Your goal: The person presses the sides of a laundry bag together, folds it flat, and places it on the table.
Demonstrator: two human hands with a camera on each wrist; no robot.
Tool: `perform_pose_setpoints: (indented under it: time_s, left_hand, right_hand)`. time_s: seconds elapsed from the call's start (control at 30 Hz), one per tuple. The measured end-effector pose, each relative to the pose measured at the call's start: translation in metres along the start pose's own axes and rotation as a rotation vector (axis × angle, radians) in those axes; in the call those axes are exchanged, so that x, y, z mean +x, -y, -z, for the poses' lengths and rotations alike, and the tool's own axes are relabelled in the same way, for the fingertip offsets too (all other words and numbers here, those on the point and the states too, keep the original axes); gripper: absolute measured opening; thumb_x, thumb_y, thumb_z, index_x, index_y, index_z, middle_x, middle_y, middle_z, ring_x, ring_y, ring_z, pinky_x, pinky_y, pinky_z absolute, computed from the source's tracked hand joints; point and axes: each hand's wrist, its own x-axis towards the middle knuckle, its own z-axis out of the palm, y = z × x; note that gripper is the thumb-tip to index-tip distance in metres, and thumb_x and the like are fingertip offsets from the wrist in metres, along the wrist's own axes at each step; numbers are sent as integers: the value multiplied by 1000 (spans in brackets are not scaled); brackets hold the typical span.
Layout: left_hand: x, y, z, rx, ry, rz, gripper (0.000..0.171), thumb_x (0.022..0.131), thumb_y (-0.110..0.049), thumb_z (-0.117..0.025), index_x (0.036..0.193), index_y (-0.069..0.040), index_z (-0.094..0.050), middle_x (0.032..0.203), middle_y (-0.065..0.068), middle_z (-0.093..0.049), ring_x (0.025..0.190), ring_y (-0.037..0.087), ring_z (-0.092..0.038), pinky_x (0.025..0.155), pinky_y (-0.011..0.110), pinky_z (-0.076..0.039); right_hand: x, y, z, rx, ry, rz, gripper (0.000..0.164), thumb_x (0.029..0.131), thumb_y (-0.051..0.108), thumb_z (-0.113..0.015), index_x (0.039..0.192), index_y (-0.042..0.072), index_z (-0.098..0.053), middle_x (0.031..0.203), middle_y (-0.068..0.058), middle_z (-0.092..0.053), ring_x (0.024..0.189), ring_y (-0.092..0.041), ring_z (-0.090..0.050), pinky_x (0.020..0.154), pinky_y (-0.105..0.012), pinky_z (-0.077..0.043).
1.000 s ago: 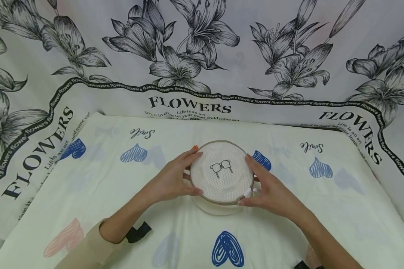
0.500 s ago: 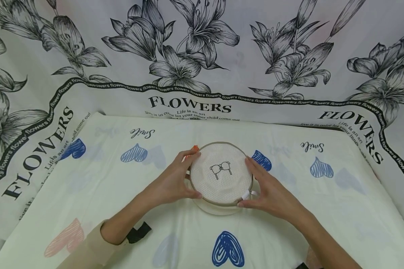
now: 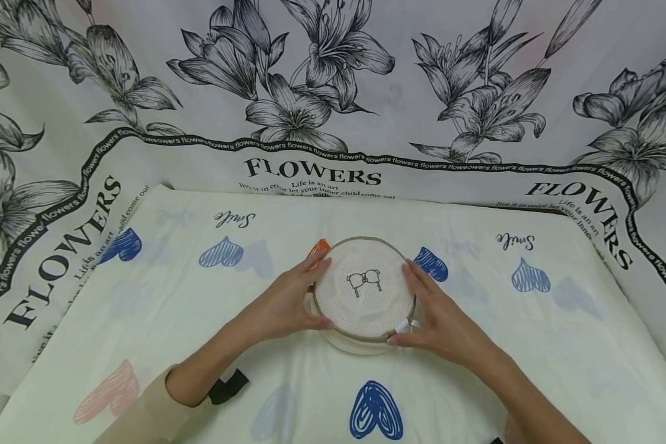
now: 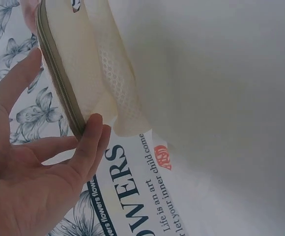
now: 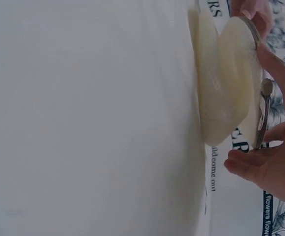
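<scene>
An embroidery hoop [image 3: 364, 314] with a thin brownish rim is held up between both hands, over the covered table. White mesh fabric stretched in it bears a dark outline of eyeglasses [image 3: 364, 280]. My left hand [image 3: 285, 302] grips the hoop's left rim, thumb at the near side and fingers along the far side. On the right rim my right hand [image 3: 446, 314] holds in the same way, close to the tightening screw [image 5: 266, 87]. Spare cloth [image 4: 120, 81] hangs loose below the hoop, as both wrist views show.
A pale tablecloth [image 3: 288, 382] printed with blue, pink and orange hearts covers the table. Behind it hangs a white curtain [image 3: 388, 129] with black lilies and lettering. A dark strap piece [image 3: 229, 386] shows by the left sleeve [image 3: 155, 407].
Both hands have lowered the hoop slightly toward the near side, so more of the orange heart shows beside the left fingers. The grip on the rim stays the same.
</scene>
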Motion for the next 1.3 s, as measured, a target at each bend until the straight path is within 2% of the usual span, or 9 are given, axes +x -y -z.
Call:
perform_pose_setpoints:
  time_s: [0.13,0.2,0.27,0.57,0.7,1.07,1.3]
  left_hand:
    - [0,0,-2,45,-6,-7,108,66,-31,-94,150,5,-36,162,16,-22,138,32,-43,108,40,-42]
    - [0,0,-2,60,-7,-7,107,67,-32,-93,150,5,-36,162,16,-22,144,34,-34,112,43,-37]
    - [0,0,-3,68,-6,-6,107,68,-33,-93,150,5,-36,162,15,-21,145,35,-30,113,45,-35]
    - [-1,0,-5,68,-24,26,103,68,-33,-93,149,3,-40,162,14,-25,145,34,-30,114,47,-34]
    - [0,2,-8,83,-10,45,106,68,-33,-93,151,2,-36,162,15,-25,144,36,-33,113,48,-34]
    - [1,4,-12,127,13,38,103,68,-34,-92,150,2,-39,161,16,-27,141,36,-38,112,46,-37]
    - [1,5,-12,138,24,42,103,69,-33,-92,150,2,-39,161,17,-26,141,37,-38,112,46,-37]
  right_hand:
    - [-1,0,-1,-5,-6,8,129,66,67,-79,160,8,-14,165,-14,-12,149,-38,-17,114,-56,-28]
    - [-1,1,-1,-2,-4,4,129,65,66,-80,160,8,-14,166,-13,-10,150,-37,-16,114,-55,-29]
    - [-1,2,-1,2,1,-6,129,65,65,-82,160,8,-15,166,-13,-9,150,-36,-16,114,-54,-30]
    - [0,6,-4,-12,14,-32,130,63,61,-86,159,7,-16,166,-13,-7,149,-37,-19,112,-51,-33]
    - [0,6,-7,-28,8,-36,129,64,60,-86,159,6,-18,165,-16,-10,147,-40,-24,110,-51,-36]
    - [-2,5,-12,-30,25,-38,125,66,61,-84,158,5,-20,165,-16,-11,144,-40,-31,106,-49,-42]
    - [-1,5,-14,-55,38,-37,124,67,63,-83,159,7,-20,165,-15,-12,144,-39,-31,107,-49,-42]
